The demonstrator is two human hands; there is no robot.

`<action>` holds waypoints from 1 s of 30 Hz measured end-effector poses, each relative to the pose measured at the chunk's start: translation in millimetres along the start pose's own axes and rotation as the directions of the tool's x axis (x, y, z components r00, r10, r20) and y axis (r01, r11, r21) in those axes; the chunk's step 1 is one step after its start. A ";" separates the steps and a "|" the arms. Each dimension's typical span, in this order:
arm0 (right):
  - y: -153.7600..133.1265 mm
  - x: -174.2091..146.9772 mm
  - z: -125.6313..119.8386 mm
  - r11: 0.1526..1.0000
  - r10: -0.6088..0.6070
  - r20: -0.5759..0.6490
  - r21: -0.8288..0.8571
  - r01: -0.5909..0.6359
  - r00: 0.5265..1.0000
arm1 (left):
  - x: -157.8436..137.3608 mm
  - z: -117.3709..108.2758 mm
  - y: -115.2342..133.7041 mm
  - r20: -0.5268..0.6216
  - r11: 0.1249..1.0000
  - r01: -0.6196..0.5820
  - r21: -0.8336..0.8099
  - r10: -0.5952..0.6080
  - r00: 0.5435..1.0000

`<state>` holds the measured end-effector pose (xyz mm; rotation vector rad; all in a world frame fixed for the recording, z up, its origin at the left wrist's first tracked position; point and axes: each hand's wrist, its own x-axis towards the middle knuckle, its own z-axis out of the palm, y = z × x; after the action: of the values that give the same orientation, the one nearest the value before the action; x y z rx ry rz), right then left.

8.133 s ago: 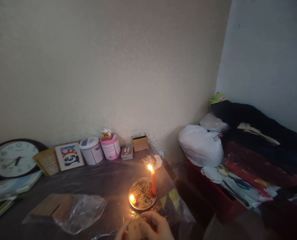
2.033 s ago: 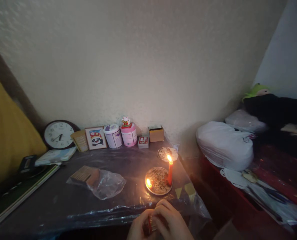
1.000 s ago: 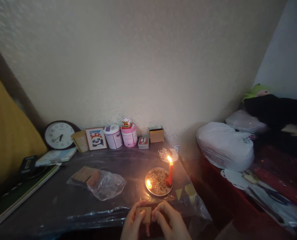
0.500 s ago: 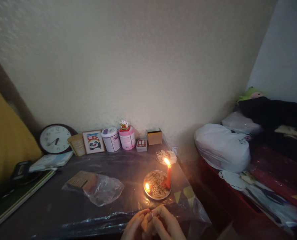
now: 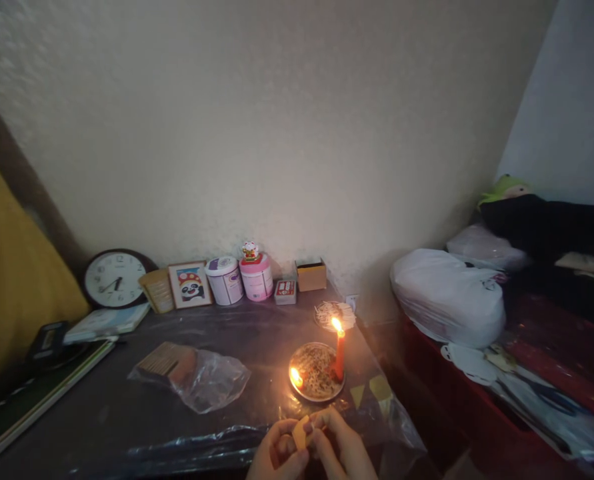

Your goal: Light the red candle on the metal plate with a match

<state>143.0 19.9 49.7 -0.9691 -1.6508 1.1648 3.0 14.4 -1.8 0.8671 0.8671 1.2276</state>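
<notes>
Close together at the bottom of the view, my left hand [image 5: 279, 453] and my right hand [image 5: 341, 445] pinch a small piece of yellow paper [image 5: 301, 433] between them. It looks folded, and the fingers hide part of it. Just beyond my hands stands a round metal plate [image 5: 321, 399] with many small brownish bits in it. A lit red candle [image 5: 340, 357] rises at its right side, and a low flame [image 5: 296, 378] burns at its left. More yellow paper pieces [image 5: 378, 387] lie right of the plate.
A plate of pale sticks [image 5: 334, 315] is behind the candle. Along the wall stand a clock [image 5: 115, 279], a framed picture [image 5: 191, 285], tins [image 5: 257, 280] and an open box [image 5: 311, 276]. A brown block [image 5: 167, 360] in plastic lies left. White bags [image 5: 447, 293] sit right.
My fingers have shifted on the yellow paper, and it now stands more upright and shows more between them. The view has moved slightly; the table things stay put.
</notes>
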 end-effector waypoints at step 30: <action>6.1 1.5 0.6 1.000 0.014 -0.039 0.022 -0.013 0.999 | 1.8 -1.7 -2.1 -0.047 0.998 -0.026 0.054 0.028 0.998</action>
<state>142.6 22.8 44.1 -0.9850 -1.6002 1.1633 2.6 16.0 -4.5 0.8978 0.9334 1.2580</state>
